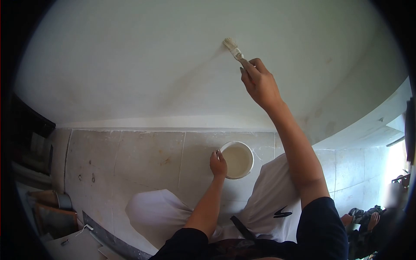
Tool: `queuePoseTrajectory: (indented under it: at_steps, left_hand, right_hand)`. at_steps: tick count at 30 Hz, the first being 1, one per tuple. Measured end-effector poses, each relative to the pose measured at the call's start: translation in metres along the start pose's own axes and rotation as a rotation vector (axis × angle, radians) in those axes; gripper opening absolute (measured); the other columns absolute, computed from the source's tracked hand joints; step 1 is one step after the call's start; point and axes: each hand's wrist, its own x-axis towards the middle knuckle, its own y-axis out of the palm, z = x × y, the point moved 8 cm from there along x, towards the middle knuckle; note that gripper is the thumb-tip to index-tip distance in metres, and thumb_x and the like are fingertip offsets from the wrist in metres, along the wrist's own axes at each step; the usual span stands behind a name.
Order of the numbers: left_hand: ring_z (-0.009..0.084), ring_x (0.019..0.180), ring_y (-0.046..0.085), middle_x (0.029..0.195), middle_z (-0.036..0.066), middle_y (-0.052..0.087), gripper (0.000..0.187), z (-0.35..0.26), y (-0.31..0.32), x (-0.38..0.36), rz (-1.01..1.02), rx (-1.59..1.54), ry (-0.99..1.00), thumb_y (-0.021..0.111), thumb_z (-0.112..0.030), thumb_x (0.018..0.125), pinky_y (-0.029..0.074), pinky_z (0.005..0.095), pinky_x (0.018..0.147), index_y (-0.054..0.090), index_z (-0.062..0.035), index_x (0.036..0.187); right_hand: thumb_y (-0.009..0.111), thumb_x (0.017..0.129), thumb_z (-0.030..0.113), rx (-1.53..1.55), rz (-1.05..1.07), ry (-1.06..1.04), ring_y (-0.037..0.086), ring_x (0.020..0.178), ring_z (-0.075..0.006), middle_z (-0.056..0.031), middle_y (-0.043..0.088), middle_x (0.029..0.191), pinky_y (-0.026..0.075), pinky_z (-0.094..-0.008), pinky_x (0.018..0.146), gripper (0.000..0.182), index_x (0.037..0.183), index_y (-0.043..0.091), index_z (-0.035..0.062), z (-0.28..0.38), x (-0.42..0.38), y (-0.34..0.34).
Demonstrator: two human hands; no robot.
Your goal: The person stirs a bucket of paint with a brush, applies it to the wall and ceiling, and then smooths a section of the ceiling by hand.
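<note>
My right hand (260, 84) is wrapped round the handle of a paintbrush (235, 51), whose pale bristles point up and left against the white wall (130, 56). Below, my left hand (218, 164) grips the left rim of a round white bucket (250, 170). The bucket holds a pale, cream-coloured liquid (236, 160) and is over the tiled floor near the foot of the wall. A faint shadow runs down and left from the brush tip.
Grey tiles (147, 156) cover the floor along a white skirting (173, 122). Framed items (56, 219) and a light board (73, 247) lie at the lower left. At the lower right, part of another person (372, 221) shows beside a bright opening.
</note>
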Motion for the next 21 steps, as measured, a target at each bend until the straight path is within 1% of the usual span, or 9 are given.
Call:
queuePoseTrajectory:
  at_steps: [4,7,9,11,14,17,20,21]
  left_hand:
    - [0.0426,0.103,0.065,0.108,0.025,0.069,0.036,0.0,-0.001,0.0,-0.021,-0.022,0.023,0.048,-0.029,0.106,0.051,0.0494,0.089,0.065,0.0021,0.114]
    - [0.0433,0.102,0.065,0.106,0.025,0.069,0.036,-0.001,0.0,0.002,-0.035,-0.028,0.031,0.047,-0.028,0.106,0.051,0.0497,0.088,0.065,0.0024,0.112]
    - [0.0436,0.101,0.065,0.105,0.025,0.069,0.036,0.001,0.002,0.002,-0.019,-0.037,0.002,0.047,-0.028,0.106,0.051,0.0498,0.087,0.065,0.0025,0.111]
    - [0.0438,0.1,0.065,0.105,0.025,0.069,0.036,-0.001,0.001,0.002,-0.027,-0.031,0.018,0.047,-0.028,0.106,0.051,0.05,0.087,0.065,0.0026,0.111]
    - [0.044,0.098,0.066,0.104,0.024,0.069,0.035,-0.003,-0.001,0.002,-0.036,-0.021,0.04,0.047,-0.028,0.106,0.051,0.0503,0.085,0.064,0.0025,0.111]
    - [0.0443,0.097,0.066,0.102,0.025,0.069,0.035,-0.005,-0.004,0.002,-0.039,-0.014,0.054,0.048,-0.028,0.106,0.051,0.0509,0.084,0.064,0.0024,0.109]
    - [0.0448,0.096,0.066,0.101,0.025,0.069,0.034,-0.006,-0.003,0.003,-0.044,-0.018,0.058,0.048,-0.028,0.106,0.051,0.0513,0.083,0.064,0.0021,0.107]
    - [0.0449,0.096,0.066,0.101,0.025,0.069,0.034,-0.006,-0.003,0.002,-0.045,-0.017,0.057,0.048,-0.028,0.106,0.051,0.0514,0.083,0.064,0.0021,0.106]
  right_hand:
    - [0.065,0.096,0.012,0.097,-0.115,-0.005,0.066,0.064,-0.0278,-0.012,0.062,0.103,0.054,-0.0408,0.056,0.029,0.123,0.065,0.0008,-0.012,0.0,-0.013]
    - [0.065,0.096,0.011,0.078,-0.129,-0.016,0.066,0.066,-0.0274,-0.0118,0.061,0.104,0.056,-0.04,0.057,0.031,0.125,0.063,0.0015,-0.006,-0.002,-0.009]
    - [0.065,0.096,0.011,0.037,-0.095,-0.044,0.066,0.067,-0.0275,-0.0117,0.061,0.104,0.057,-0.0394,0.058,0.033,0.127,0.062,0.0019,0.003,0.0,-0.005]
    - [0.066,0.095,0.012,-0.017,-0.047,-0.067,0.067,0.069,-0.0273,-0.012,0.06,0.107,0.059,-0.0398,0.059,0.037,0.131,0.06,0.0026,0.01,0.002,-0.003]
    - [0.066,0.095,0.014,-0.019,0.039,0.026,0.066,0.067,-0.0274,-0.0117,0.061,0.105,0.058,-0.041,0.058,0.034,0.127,0.063,0.0025,0.007,0.003,-0.013]
    - [0.065,0.096,0.015,0.052,-0.052,0.032,0.066,0.065,-0.0278,-0.0107,0.064,0.1,0.056,-0.0406,0.059,0.027,0.12,0.067,0.0025,0.008,-0.004,-0.035]
    - [0.065,0.096,0.015,0.134,-0.121,0.026,0.065,0.062,-0.0283,-0.0093,0.065,0.091,0.054,-0.0391,0.057,0.021,0.112,0.07,0.0026,0.01,-0.006,-0.046]
    - [0.066,0.096,0.016,0.141,-0.104,0.012,0.064,0.061,-0.0281,-0.0091,0.065,0.089,0.054,-0.0388,0.057,0.02,0.111,0.07,0.0027,0.011,-0.007,-0.046]
